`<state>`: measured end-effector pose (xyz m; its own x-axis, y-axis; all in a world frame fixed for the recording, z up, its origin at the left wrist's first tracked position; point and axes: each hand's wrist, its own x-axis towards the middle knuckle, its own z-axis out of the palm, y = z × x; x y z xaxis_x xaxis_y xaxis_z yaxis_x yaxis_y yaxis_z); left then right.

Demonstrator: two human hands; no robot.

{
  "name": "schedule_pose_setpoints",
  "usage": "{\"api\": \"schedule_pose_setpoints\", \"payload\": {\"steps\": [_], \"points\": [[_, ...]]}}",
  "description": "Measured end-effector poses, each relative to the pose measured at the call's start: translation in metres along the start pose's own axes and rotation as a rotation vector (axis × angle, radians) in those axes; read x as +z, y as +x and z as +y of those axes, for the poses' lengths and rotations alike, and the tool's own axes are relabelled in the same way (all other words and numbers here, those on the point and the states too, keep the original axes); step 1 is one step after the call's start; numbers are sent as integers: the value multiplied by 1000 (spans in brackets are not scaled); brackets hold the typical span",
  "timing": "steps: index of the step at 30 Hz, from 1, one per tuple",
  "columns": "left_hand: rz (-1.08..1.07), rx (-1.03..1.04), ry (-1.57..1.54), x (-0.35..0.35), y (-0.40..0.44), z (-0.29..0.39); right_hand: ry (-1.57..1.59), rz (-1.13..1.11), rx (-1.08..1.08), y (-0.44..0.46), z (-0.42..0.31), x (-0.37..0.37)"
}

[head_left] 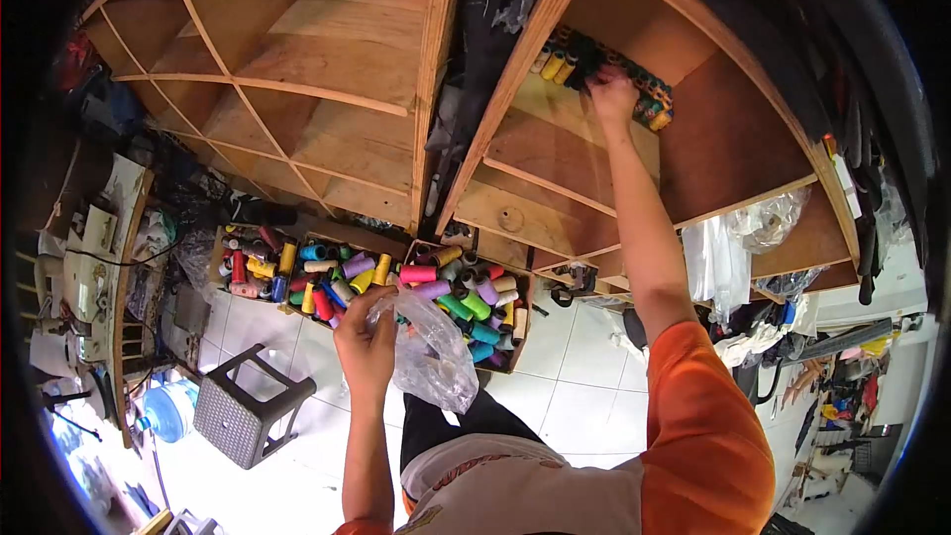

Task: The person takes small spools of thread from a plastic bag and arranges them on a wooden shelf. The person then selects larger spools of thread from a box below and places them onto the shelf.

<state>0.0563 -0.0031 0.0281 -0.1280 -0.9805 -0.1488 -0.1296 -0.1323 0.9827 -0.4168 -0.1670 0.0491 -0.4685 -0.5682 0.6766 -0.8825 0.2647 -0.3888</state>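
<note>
My left hand (365,345) pinches the edge of a clear plastic bag (434,357), which hangs crumpled in front of my body. Up in the right-hand shelf compartment, my right hand (613,97) reaches in among rows of thread spools with its fingers curled on a dark spool (584,69). Yellow spools (559,68) stand left of that hand, and more dark and orange-topped spools (652,97) stand to its right. The fingertips are partly hidden among the spools.
Boxes of mixed coloured thread spools (459,299) sit on the tiled floor below the wooden shelves (337,69). At the lower left are a grey plastic stool (238,406) and a blue water bottle (168,410). White plastic bags (718,263) hang from the shelf at right.
</note>
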Motion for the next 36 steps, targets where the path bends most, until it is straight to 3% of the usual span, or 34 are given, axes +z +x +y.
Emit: {"api": "schedule_pose_setpoints", "payload": {"steps": [1,4,6,8,10,12,15,17,21,26,30,36], "points": [[19,-5,5,0,-1,3,-6,12,25,-3,-3,-3],[82,26,48,6,0,13,532,-72,432,-28,-28,-32],[145,95,120,9,3,12,1243,-570,535,-69,-82,-95],[174,116,241,8,5,21,1570,-1066,708,-121,-119,-149],[152,142,294,9,4,42,1240,-1575,470,-157,-166,-190],[84,128,277,12,-1,64,1336,-1588,443,-214,-205,-190],[-30,229,212,21,-16,84,590,-1405,-254,-269,-222,-145],[-109,324,190,24,-25,95,346,-1235,-387,-305,-217,-103],[-282,345,164,31,-57,122,207,-1177,-401,-341,-203,-66],[-292,476,80,52,-101,126,205,-1175,-390,-357,-196,-65],[-349,413,54,52,-111,120,227,-1167,-379,-366,-189,-66],[-326,478,-12,57,-116,107,251,-1168,-374,-376,-180,-76]]}}
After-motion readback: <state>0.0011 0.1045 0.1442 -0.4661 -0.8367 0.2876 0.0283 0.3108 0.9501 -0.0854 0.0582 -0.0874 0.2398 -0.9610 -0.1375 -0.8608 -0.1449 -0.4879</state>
